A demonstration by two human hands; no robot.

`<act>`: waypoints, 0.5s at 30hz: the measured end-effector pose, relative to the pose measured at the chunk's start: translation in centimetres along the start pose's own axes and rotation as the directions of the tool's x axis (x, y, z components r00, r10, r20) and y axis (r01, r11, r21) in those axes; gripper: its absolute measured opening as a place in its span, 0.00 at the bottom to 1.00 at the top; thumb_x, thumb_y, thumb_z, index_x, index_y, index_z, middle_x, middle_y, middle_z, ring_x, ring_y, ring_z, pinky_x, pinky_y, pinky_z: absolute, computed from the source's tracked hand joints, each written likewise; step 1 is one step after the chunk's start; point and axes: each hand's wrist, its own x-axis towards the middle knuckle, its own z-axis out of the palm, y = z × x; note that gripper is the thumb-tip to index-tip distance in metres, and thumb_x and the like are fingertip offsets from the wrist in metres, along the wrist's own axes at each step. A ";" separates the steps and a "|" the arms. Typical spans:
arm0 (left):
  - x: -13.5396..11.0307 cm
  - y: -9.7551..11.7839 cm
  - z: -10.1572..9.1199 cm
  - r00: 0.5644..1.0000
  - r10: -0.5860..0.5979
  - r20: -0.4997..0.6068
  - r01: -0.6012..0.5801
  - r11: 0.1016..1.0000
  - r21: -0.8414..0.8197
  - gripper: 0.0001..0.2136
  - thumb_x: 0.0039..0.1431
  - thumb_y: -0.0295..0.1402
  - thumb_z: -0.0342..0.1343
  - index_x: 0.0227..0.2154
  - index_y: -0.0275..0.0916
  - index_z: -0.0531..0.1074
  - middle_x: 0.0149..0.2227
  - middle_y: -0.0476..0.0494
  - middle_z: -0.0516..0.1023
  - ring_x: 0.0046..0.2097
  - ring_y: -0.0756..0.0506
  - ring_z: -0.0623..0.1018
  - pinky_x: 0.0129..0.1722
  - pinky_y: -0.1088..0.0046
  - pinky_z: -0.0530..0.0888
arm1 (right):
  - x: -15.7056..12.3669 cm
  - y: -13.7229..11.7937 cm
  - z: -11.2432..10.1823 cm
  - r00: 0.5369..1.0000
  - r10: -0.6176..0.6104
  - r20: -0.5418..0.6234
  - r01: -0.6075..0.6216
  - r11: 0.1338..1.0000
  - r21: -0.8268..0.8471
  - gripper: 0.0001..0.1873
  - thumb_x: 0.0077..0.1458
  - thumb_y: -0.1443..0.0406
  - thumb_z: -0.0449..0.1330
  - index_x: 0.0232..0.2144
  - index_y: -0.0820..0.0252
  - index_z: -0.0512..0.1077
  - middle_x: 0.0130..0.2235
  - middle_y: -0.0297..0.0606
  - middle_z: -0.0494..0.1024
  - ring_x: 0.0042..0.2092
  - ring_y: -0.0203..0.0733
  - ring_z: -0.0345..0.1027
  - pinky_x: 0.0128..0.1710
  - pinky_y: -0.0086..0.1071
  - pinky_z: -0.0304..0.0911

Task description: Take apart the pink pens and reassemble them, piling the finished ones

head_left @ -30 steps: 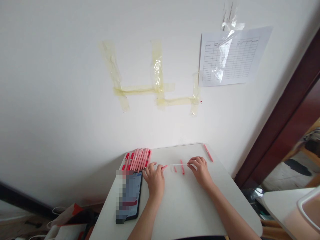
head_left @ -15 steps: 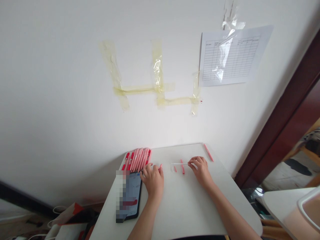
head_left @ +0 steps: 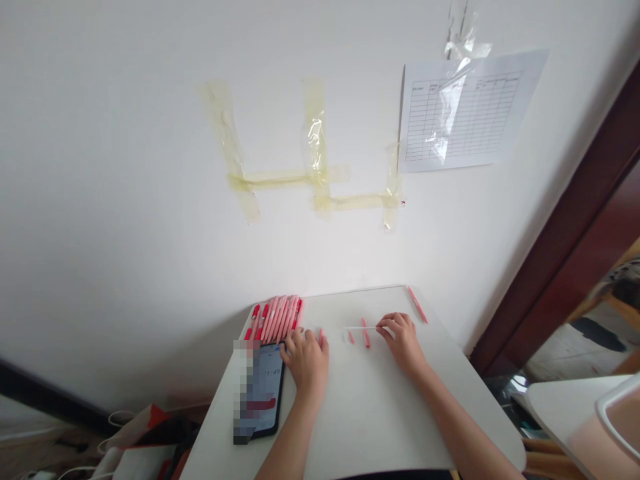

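My right hand (head_left: pixel 401 341) pinches the right end of a thin white stick, which looks like a pen refill (head_left: pixel 359 327), held level over the table and pointing left. Beneath and beside it lie a pink pen barrel (head_left: pixel 366 335) and a short pink pen piece (head_left: pixel 352 339). To the left, my left hand (head_left: pixel 307 360) has its thumb and forefinger around a small pink pen part (head_left: pixel 321 335), which points away from me. The other fingers of that hand are bent over the tabletop, close to the phone's corner.
Several pink and red pens (head_left: pixel 277 319) lie in a row at the table's back left. A phone (head_left: pixel 267 393) lies below them. One pink pen (head_left: pixel 417 305) rests by the back right edge. The white wall (head_left: pixel 150 253) rises directly behind the table (head_left: pixel 380 427).
The pink part at my left hand has turned slightly and now points more straight away from me. My right hand and the white refill have hardly moved.
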 end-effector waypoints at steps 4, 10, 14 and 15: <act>0.0 0.1 0.0 1.000 -0.001 0.017 0.001 1.000 -0.007 0.15 0.64 0.40 0.49 0.38 0.37 0.77 0.53 0.34 0.74 0.56 0.36 0.69 0.57 0.51 0.63 | 0.0 0.3 0.2 1.000 -0.006 -0.023 0.006 1.000 0.009 0.11 0.65 0.58 0.57 0.37 0.50 0.78 0.44 0.42 0.77 0.49 0.52 0.66 0.51 0.49 0.64; 0.0 0.1 0.1 0.999 0.004 0.035 -0.003 1.000 -0.024 0.14 0.62 0.41 0.51 0.36 0.38 0.78 0.53 0.34 0.73 0.57 0.36 0.68 0.57 0.51 0.62 | 0.0 0.4 0.3 1.000 0.001 -0.026 -0.001 1.000 0.004 0.12 0.66 0.57 0.56 0.37 0.50 0.78 0.44 0.42 0.77 0.50 0.53 0.65 0.52 0.50 0.64; 0.0 0.0 0.1 1.000 0.014 0.027 -0.013 0.999 -0.037 0.14 0.62 0.40 0.51 0.34 0.39 0.78 0.53 0.34 0.73 0.57 0.36 0.67 0.57 0.50 0.62 | 0.0 0.2 0.1 1.000 0.006 -0.013 -0.006 1.000 -0.002 0.12 0.66 0.57 0.55 0.37 0.50 0.78 0.45 0.42 0.77 0.51 0.53 0.65 0.52 0.51 0.64; 0.0 0.0 0.1 1.000 0.015 0.023 -0.014 0.999 -0.036 0.14 0.62 0.40 0.51 0.34 0.39 0.78 0.53 0.34 0.73 0.57 0.35 0.67 0.57 0.50 0.62 | 0.0 0.2 0.1 1.000 0.007 -0.010 -0.007 1.000 -0.003 0.13 0.66 0.57 0.55 0.37 0.50 0.79 0.45 0.42 0.77 0.50 0.53 0.65 0.52 0.51 0.64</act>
